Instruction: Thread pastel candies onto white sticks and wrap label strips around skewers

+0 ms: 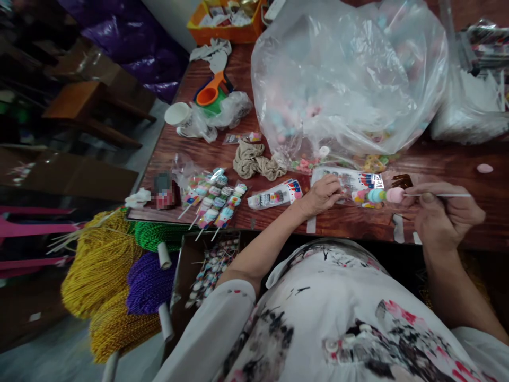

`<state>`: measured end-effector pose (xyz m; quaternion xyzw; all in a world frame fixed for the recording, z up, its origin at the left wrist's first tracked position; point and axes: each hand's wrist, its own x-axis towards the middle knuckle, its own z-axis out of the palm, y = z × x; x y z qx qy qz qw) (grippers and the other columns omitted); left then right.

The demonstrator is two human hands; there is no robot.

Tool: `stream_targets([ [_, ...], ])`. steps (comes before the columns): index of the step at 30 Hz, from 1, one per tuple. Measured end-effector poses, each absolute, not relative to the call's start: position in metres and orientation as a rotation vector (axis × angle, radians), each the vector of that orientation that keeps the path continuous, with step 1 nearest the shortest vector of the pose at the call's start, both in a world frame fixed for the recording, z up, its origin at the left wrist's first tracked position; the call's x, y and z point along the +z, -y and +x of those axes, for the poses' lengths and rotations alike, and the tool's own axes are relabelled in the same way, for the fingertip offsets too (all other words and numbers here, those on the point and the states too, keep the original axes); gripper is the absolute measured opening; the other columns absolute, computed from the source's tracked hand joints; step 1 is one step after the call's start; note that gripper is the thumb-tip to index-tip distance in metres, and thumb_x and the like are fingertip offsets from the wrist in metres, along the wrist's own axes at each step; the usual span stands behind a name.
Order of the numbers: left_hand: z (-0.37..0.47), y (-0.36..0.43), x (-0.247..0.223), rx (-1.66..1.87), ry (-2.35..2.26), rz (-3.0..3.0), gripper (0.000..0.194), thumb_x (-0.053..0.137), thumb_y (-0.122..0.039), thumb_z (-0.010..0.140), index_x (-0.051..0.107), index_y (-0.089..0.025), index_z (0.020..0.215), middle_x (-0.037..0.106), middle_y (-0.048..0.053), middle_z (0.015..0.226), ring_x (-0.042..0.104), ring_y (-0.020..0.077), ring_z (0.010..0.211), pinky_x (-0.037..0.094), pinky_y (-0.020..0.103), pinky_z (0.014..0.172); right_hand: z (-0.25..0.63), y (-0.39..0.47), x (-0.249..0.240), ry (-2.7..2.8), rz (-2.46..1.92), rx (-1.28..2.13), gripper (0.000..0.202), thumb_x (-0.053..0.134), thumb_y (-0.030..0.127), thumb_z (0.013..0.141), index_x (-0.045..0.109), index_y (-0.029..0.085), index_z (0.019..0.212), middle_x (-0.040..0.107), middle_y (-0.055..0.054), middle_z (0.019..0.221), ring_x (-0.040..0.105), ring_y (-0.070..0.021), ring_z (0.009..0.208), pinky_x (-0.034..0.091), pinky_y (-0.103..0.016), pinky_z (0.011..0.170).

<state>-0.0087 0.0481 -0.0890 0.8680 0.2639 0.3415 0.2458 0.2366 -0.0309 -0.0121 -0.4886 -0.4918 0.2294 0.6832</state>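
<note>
My right hand (445,215) grips the white stick of a candy skewer (377,196), which lies level, pointing left, with pink, blue and green pieces on it. The far end of the skewer is over a clear printed wrapper (350,183) on the table. My left hand (325,194) rests at the left part of that wrapper, fingers bent together on its edge. Left of this hand lies a stack of printed wrappers (274,196). Further left are several wrapped candy skewers (218,201) with their sticks toward me.
A large clear bag (350,79) fills the back of the wooden table (178,215). A beige cloth (254,161), an orange tape dispenser (210,94) and an orange tray (226,34) stand left of it. Below the table edge is a box of skewers (210,265).
</note>
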Motion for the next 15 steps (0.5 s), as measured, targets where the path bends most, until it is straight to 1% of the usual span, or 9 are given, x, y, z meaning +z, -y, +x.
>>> stream_targets([
  [3,-0.007,-0.046,-0.091,0.95,-0.715,2.353,0.021,0.052,-0.027,0.097,0.057,-0.017,0.079,0.06,0.006,0.082,0.054,0.0169,0.085,0.046,0.031,0.08,0.228,0.027,-0.013,1.093,-0.973,0.544,0.001,0.075,0.022,0.081,0.075,0.022,0.08,0.074,-0.004,0.075,0.062,-0.0159,0.055,0.051,-0.032,0.052],
  [7,-0.007,-0.042,-0.09,0.984,-0.71,2.324,0.02,0.053,-0.027,0.096,0.057,-0.018,0.078,0.06,0.006,0.082,0.055,0.0164,0.084,0.047,0.031,0.079,0.222,0.03,-0.017,1.028,-1.018,0.668,0.004,0.073,0.022,0.084,0.076,0.023,0.081,0.073,-0.002,0.078,0.063,-0.0151,0.058,0.052,-0.03,0.052],
  [11,-0.008,-0.039,-0.082,1.0,-0.736,2.291,0.023,0.055,-0.033,0.096,0.057,-0.018,0.079,0.062,0.006,0.083,0.057,0.0173,0.086,0.048,0.033,0.082,0.223,0.028,-0.017,0.936,-0.971,0.732,0.006,0.071,0.022,0.083,0.074,0.023,0.079,0.072,-0.001,0.076,0.062,-0.0145,0.058,0.05,-0.029,0.051],
  [13,-0.007,-0.038,-0.076,1.004,-0.753,2.284,0.024,0.056,-0.04,0.095,0.06,-0.017,0.09,0.065,0.009,0.091,0.059,0.0195,0.092,0.048,0.036,0.087,0.224,0.025,-0.015,0.917,-0.94,0.709,0.005,0.071,0.021,0.082,0.074,0.022,0.078,0.071,-0.002,0.075,0.059,-0.0142,0.056,0.048,-0.03,0.052],
  [15,-0.005,-0.037,-0.069,1.004,-0.741,2.294,0.035,0.057,-0.047,0.094,0.06,-0.015,0.107,0.067,0.013,0.104,0.059,0.0226,0.101,0.048,0.039,0.091,0.223,0.023,-0.011,0.921,-0.912,0.688,0.005,0.071,0.021,0.081,0.073,0.023,0.077,0.071,-0.003,0.075,0.058,-0.0147,0.055,0.046,-0.03,0.051],
])
